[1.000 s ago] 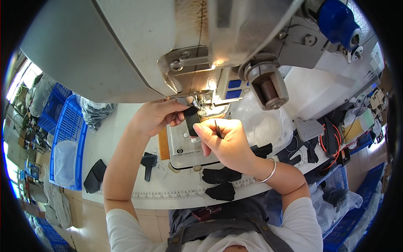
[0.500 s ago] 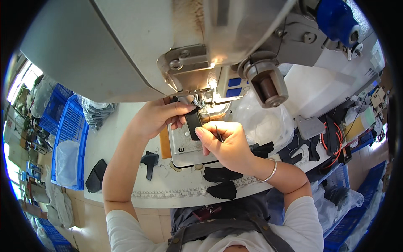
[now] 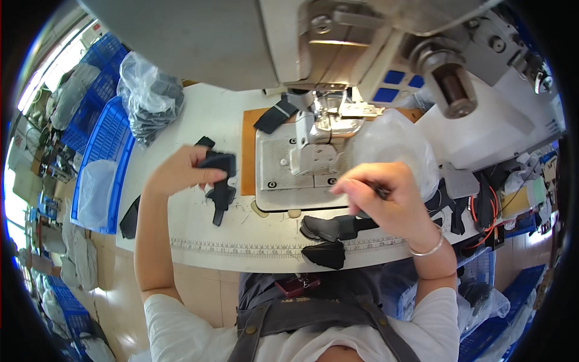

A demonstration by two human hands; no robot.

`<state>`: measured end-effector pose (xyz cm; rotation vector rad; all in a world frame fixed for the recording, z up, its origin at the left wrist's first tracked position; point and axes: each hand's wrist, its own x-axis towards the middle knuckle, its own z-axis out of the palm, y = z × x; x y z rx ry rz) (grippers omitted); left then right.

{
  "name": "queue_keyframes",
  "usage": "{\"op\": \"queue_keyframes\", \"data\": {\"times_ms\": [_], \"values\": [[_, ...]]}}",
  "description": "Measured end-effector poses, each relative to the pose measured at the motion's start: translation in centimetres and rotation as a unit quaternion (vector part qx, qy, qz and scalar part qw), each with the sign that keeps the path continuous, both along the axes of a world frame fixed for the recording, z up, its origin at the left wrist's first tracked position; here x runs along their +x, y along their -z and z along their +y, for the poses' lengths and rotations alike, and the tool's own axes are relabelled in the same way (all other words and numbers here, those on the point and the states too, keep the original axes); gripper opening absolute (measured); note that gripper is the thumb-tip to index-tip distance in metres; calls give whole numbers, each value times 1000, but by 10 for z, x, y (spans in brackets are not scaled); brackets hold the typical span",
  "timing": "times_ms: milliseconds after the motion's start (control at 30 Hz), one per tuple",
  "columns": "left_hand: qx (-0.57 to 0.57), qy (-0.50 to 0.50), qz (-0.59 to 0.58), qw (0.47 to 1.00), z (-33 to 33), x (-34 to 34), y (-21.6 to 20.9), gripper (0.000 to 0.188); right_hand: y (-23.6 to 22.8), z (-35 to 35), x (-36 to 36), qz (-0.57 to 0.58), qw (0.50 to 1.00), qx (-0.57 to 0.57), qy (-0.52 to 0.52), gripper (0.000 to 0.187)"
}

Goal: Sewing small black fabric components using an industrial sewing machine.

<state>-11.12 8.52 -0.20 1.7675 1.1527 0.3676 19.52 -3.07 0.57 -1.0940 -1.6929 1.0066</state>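
Observation:
My left hand [image 3: 175, 171] is closed on a black fabric piece [image 3: 221, 161], pinched between thumb and fingers left of the sewing machine's metal bed [image 3: 283, 187]. Just below it on the table lies another black fabric piece [image 3: 221, 204]. My right hand [image 3: 389, 196] hovers over the right side of the bed, fingers curled around a small dark thin tool [image 3: 381, 190], mostly hidden in the palm. A black strip with a pale line [image 3: 276, 114] rests left of the needle area [image 3: 325, 108].
Two black fabric pieces [image 3: 322, 256] lie along the ruler tape [image 3: 253, 248] near the table's front edge. A clear plastic bag [image 3: 392, 145] stands right of the bed. At left are a blue crate [image 3: 104, 175] and a bag of dark pieces [image 3: 148, 96].
My left hand has moved left, away from the needle, with a black fabric piece. My right hand has drawn off to the right. The view has shifted, showing more of the machine bed.

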Motion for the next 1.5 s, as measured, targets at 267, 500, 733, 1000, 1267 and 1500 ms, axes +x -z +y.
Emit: {"op": "queue_keyframes", "data": {"times_ms": [267,500,733,1000,1267,1500], "values": [[191,-173,286,923,-31,-32,63,42,43,-27,46,-18,994,-56,88,15],[457,-194,228,837,-39,2,56,25,52,-58,76,-221,956,55,183,12],[220,150,-55,962,-78,102,56,19,75,-53,67,-429,877,121,178,34],[308,281,35,908,-70,121,77,39,76,-44,68,-384,899,122,169,30],[336,268,29,902,-70,124,81,32,80,-39,63,-275,930,100,225,28],[446,239,46,861,-82,123,80,35,84,-37,62,-147,971,40,186,19]]}}
